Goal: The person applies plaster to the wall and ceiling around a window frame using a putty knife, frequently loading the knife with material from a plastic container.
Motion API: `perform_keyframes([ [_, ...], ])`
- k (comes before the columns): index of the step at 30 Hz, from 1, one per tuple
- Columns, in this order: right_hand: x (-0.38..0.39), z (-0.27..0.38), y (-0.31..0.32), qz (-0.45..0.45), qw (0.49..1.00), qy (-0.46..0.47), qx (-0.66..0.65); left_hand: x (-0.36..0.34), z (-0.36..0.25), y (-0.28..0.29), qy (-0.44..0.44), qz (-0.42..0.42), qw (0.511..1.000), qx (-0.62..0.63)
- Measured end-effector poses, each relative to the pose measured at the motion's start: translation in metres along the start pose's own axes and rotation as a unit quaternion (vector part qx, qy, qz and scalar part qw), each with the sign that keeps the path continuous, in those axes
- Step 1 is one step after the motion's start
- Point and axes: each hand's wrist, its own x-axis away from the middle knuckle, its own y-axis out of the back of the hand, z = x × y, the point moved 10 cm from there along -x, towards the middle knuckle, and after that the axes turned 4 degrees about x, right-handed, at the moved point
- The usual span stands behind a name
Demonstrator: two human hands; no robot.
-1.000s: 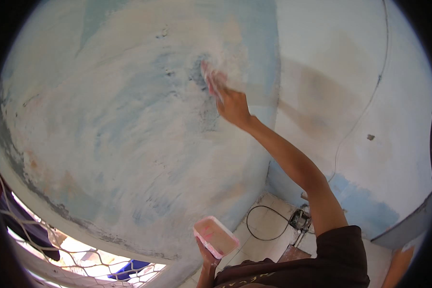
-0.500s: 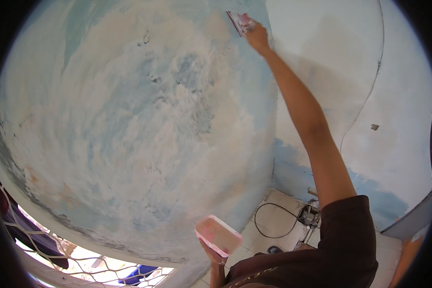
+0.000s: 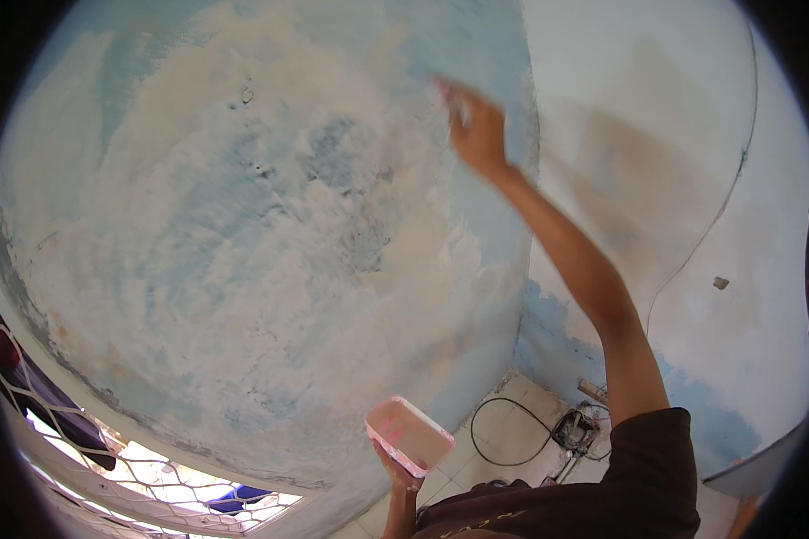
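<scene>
My left hand (image 3: 398,467) grips a shallow rectangular tub (image 3: 411,437) from below and the side. White and pink smears cover the tub's rim, and a pale paste-like layer seems to lie inside. My right arm is stretched up toward the patchy wall (image 3: 270,234). The right hand (image 3: 481,130) is closed round a small putty scraper (image 3: 444,92), reddish and whitish, near the upper right of that wall. Motion blurs the scraper, so whether its blade touches the wall cannot be told.
The wall meets a paler side wall with a cable (image 3: 733,198) running down it. On the tiled floor (image 3: 503,409) sit a dark looped cord (image 3: 474,431) and a dirty device (image 3: 575,429). A window opening with netlike white bars (image 3: 144,476) is at lower left.
My right hand and the scraper have come down from the wall's top, and the arm is more bent. The view has shifted slightly. The tub stays in my left hand at nearly the same place.
</scene>
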Motion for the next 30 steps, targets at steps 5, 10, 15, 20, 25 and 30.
perform_keyframes([
  [5,-0.104,-0.024,-0.027,-0.019,0.984,0.083,0.155,0.002,0.007,0.022,-0.003,-0.020,1.000,0.014],
  [10,0.031,0.039,-0.080,0.056,0.979,0.154,0.123,0.010,0.000,0.007,-0.035,-0.013,0.999,0.009],
  [15,0.127,0.046,-0.045,0.166,0.948,0.272,0.000,-0.001,0.015,0.004,-0.008,-0.003,1.000,-0.016],
  [20,-0.039,-0.014,0.006,0.017,0.981,0.191,-0.031,-0.012,0.022,-0.012,-0.035,-0.014,0.999,-0.018],
  [25,-0.174,0.014,-0.017,0.033,0.975,0.219,0.023,-0.020,0.042,-0.024,-0.030,-0.010,0.999,0.020],
  [30,-0.088,0.003,-0.063,0.070,0.974,0.199,0.078,-0.007,0.052,-0.064,-0.091,0.007,0.992,-0.090],
])
